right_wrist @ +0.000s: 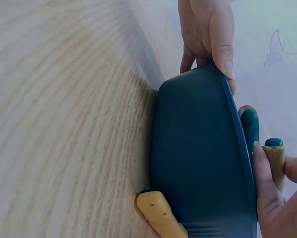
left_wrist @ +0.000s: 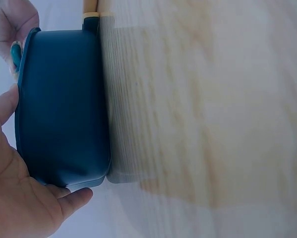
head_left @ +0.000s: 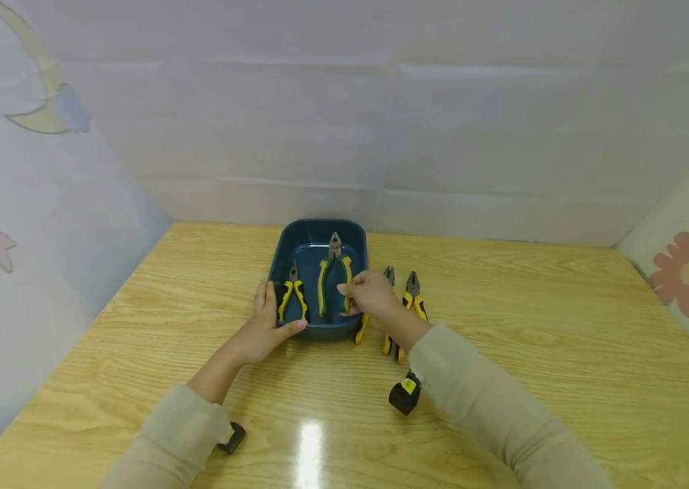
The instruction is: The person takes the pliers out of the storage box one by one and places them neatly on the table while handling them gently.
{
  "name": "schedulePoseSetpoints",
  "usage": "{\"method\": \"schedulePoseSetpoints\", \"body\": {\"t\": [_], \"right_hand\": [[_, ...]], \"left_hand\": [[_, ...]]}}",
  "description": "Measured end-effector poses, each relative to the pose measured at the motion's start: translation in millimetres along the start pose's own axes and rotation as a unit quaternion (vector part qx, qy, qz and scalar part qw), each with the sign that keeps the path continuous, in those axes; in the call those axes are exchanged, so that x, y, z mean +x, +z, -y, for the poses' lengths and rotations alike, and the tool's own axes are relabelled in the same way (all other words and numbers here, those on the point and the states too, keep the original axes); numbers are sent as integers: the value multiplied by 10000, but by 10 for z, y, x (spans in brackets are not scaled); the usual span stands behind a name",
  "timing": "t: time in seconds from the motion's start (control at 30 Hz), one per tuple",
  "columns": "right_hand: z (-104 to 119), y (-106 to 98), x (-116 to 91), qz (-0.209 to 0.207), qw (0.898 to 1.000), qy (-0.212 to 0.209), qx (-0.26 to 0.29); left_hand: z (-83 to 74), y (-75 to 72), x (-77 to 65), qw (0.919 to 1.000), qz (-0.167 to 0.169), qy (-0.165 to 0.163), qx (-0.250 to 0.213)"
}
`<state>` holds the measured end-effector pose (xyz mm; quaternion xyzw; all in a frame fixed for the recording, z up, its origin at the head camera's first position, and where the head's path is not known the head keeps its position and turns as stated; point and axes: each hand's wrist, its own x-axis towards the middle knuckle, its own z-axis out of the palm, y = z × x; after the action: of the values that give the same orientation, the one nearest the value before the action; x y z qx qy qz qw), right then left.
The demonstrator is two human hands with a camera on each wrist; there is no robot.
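A dark blue tray (head_left: 327,332) sits on the table. My left hand (head_left: 258,333) holds its near left corner, thumb at the front rim and fingers along the outer left side. Inside, at the left, lie long-nose pliers (head_left: 286,300) with yellow and black handles. My right hand (head_left: 375,297) pinches one handle of the green and yellow pliers (head_left: 322,288) over the tray's right part; their jaws point to the far side. In the right wrist view, thumb and finger grip the tip of that handle (right_wrist: 276,161). Whether these pliers touch the tray floor, I cannot tell.
Right of the tray, two yellow and black pliers lie on the wooden table (head_left: 533,339): one pair (head_left: 389,274) partly behind my right hand, another pair (head_left: 413,285) beside it. A pale wall sheet (head_left: 472,136) stands along the table's far edge.
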<state>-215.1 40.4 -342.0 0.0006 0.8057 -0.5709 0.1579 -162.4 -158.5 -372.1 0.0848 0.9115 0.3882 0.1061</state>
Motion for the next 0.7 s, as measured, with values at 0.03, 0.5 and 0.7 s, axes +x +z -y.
{"method": "schedulePoseSetpoints", "body": {"t": [0.03, 0.5, 0.7], "right_hand": [[-4, -9, -9, 14, 10000, -24, 71], [-80, -37, -116, 124, 9977, -61, 660], [-113, -61, -160, 127, 9947, -84, 1014]], "left_hand": [[1, 1, 1, 10000, 0, -7, -2], [7, -11, -3, 10000, 19, -58, 9], [1, -7, -5, 10000, -15, -37, -44]]}}
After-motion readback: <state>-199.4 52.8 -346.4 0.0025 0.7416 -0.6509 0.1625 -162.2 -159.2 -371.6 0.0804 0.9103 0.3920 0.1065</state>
